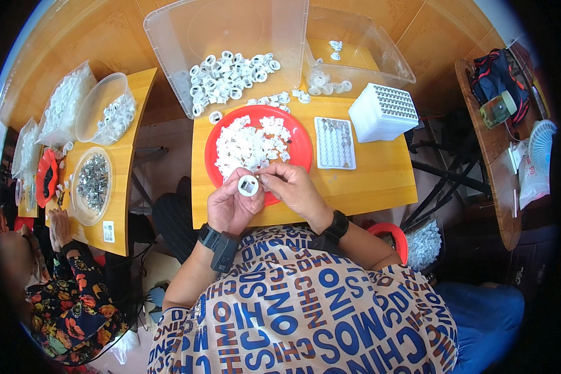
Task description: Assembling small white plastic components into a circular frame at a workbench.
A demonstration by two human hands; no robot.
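My left hand [230, 204] is closed round a round white plastic part [242, 191] with a dark rectangular opening in its face. Beside it, the thumb and forefinger of my right hand [298, 192] are pinched together close to the part's edge. Whatever lies between those fingertips is too small to make out. Both hands are over the near rim of a red plate [302, 138], which bears a heap of small white plastic pieces [243, 146]. More round white parts [230, 75] spill from a clear bin [168, 53] lying behind the plate.
Right of the plate lie a white tray [335, 166] of small round pieces and a stack of white trays [380, 118]. Another clear bin [396, 65] stands behind. A co-worker's hand [60, 227] rests at the left table, near a tub of metal pieces [93, 181].
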